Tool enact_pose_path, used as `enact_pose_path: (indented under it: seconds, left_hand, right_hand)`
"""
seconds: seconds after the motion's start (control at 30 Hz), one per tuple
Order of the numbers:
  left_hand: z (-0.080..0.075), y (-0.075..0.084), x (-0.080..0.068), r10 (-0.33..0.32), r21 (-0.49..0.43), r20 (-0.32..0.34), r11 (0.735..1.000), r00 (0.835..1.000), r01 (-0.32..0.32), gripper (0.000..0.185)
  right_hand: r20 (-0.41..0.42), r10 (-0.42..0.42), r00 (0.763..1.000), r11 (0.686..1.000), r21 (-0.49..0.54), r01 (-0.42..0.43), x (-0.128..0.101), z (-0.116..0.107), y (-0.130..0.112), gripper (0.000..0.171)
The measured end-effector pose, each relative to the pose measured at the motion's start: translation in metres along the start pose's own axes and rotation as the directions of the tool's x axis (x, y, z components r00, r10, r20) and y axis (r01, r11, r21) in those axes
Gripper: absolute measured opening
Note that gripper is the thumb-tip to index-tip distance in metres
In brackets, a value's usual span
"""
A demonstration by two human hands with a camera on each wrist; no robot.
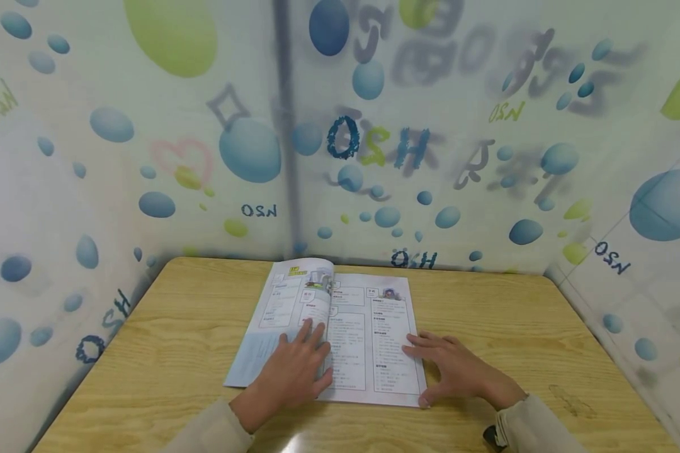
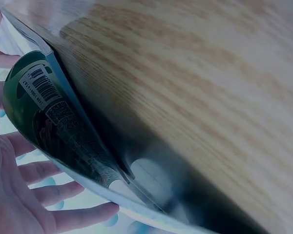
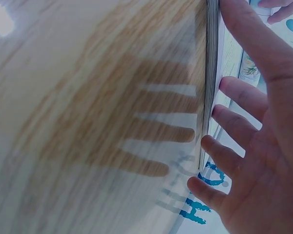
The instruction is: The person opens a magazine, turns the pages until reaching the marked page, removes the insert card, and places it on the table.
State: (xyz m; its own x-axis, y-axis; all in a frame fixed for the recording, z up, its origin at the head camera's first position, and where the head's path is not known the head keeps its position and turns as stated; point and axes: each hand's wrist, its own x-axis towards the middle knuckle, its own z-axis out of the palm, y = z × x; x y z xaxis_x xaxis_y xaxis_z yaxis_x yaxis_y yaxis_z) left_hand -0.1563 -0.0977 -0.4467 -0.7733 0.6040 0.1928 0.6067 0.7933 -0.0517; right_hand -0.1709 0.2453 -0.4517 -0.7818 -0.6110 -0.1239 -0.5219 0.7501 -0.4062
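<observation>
The booklet's print is too small to read in the head view. The left hand covers the lower middle of its pages. At six o'clock both sleeves are cut off by the frame. In the right wrist view the counter is blurred.

Even, bright light fills the head view; a pale glare patch sits on the table at its near edge. The backdrop lettering above the table is smeared and bends outward. Both wrist views look dim, blue-tinted and blurred, with finger shadows striping the table.
</observation>
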Motion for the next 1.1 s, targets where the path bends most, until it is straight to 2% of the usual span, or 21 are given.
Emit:
enact_pose_path:
  seconds: [0.5, 0.67, 0.9, 1.1]
  left_hand:
    - [0.0026, -0.0010, 0.0002, -0.016, -0.031, 0.005, 0.999, 1.000, 0.016, 0.046]
    - [0.0040, 0.0001, 0.0001, -0.026, -0.006, -0.003, 1.000, 1.000, 0.026, 0.056]
    - [0.0063, 0.0045, 0.0021, -0.044, 0.033, -0.050, 0.998, 0.998, 0.045, 0.074]
    - [0.0076, 0.0085, 0.0058, -0.061, 0.058, -0.031, 0.996, 0.998, 0.063, 0.087]
  right_hand:
    - [-0.005, 0.008, 1.000, 1.000, -0.014, -0.008, -0.0001, -0.0013, -0.0009, 0.097]
    - [-0.002, 0.021, 1.000, 1.000, 0.003, -0.021, 0.0007, -0.0012, -0.0002, 0.094]
    - [-0.033, -0.013, 0.999, 1.000, -0.019, 0.012, 0.0013, 0.0013, 0.0020, 0.089]
    - [-0.057, -0.001, 0.998, 1.000, -0.012, 0.000, 0.0034, 0.0009, -0.0007, 0.085]
